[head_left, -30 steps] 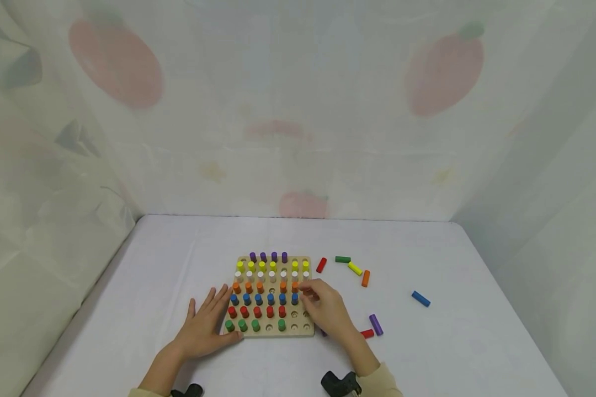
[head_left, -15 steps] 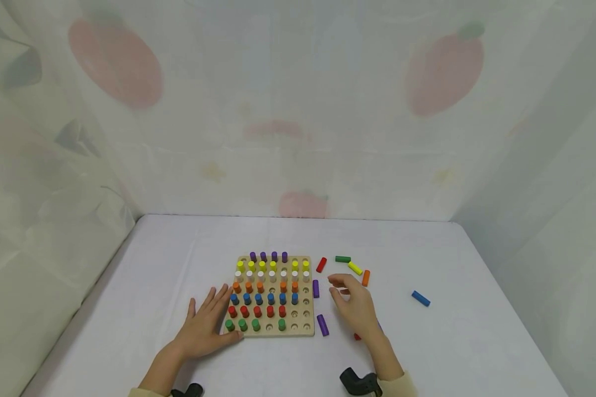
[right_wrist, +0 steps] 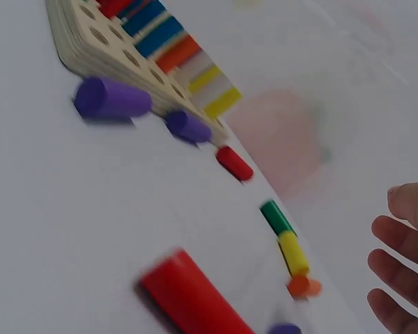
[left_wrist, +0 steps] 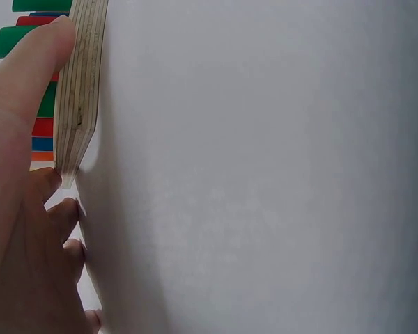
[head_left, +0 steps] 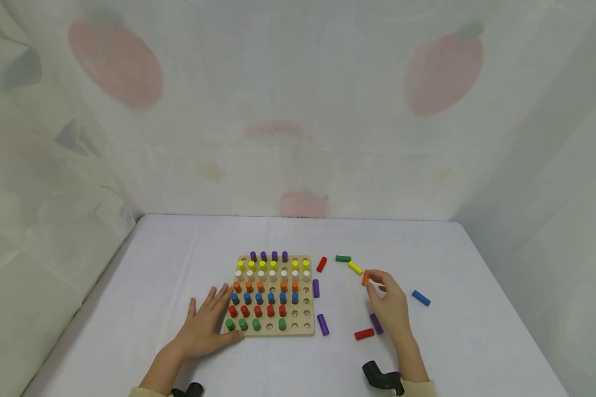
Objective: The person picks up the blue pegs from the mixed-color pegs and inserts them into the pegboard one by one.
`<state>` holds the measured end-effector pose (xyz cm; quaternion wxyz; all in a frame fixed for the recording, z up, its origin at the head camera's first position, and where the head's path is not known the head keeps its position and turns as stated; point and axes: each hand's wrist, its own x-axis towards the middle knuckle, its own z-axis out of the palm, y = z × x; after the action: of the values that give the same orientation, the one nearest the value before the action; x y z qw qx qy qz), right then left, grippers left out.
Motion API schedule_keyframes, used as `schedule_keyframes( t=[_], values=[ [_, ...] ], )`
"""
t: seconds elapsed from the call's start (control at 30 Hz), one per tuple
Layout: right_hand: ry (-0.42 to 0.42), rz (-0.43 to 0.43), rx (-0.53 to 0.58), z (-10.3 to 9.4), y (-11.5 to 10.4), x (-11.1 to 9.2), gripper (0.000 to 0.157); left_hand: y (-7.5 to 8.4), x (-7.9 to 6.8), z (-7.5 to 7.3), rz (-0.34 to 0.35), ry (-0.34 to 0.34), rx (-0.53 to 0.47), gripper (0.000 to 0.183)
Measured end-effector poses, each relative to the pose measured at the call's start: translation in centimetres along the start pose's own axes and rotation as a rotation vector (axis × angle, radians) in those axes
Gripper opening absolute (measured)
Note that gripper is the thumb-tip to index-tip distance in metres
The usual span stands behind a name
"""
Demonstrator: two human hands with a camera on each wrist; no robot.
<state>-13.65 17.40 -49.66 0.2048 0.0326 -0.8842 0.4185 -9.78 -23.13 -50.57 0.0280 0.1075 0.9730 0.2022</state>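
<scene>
A wooden pegboard (head_left: 300, 320) stands on the white-covered table with rows of coloured pegs in its holes. My left hand (head_left: 206, 328) rests at its left side, fingers spread, the thumb (left_wrist: 45, 56) on the front edge. Off to the right, my right hand (head_left: 391, 303) reaches over the table, its fingertips right beside a loose orange peg (head_left: 365, 278). The right wrist view shows nothing between these fingers, and the orange peg (right_wrist: 301, 287) lying at the end of a yellow peg (right_wrist: 293, 253).
Loose pegs lie right of the board: a green peg (head_left: 342, 258), a far red peg (head_left: 322, 264), a near red peg (head_left: 364, 334), a blue peg (head_left: 421, 298) and several purple ones, among them a purple peg (head_left: 323, 325) near the board's front corner. Patterned cloth walls surround the table.
My right hand has moved right, from the board's right edge to the orange peg, uncovering two purple pegs beside the board. My left hand has stayed in place.
</scene>
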Motion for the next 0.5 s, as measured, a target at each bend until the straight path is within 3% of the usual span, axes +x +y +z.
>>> schedule_keyframes(
  t=[0.13, 0.5],
  values=[
    [0.012, 0.066, -0.033, -1.4, 1.1, 0.1, 0.030, 0.0, 0.0, 0.0, 0.000, -0.002, -0.001, 0.101],
    [0.115, 0.091, -0.078, -4.4, 4.0, -0.1, 0.035, 0.1, 0.0, 0.0, -0.006, -0.006, 0.002, 0.101]
  ],
)
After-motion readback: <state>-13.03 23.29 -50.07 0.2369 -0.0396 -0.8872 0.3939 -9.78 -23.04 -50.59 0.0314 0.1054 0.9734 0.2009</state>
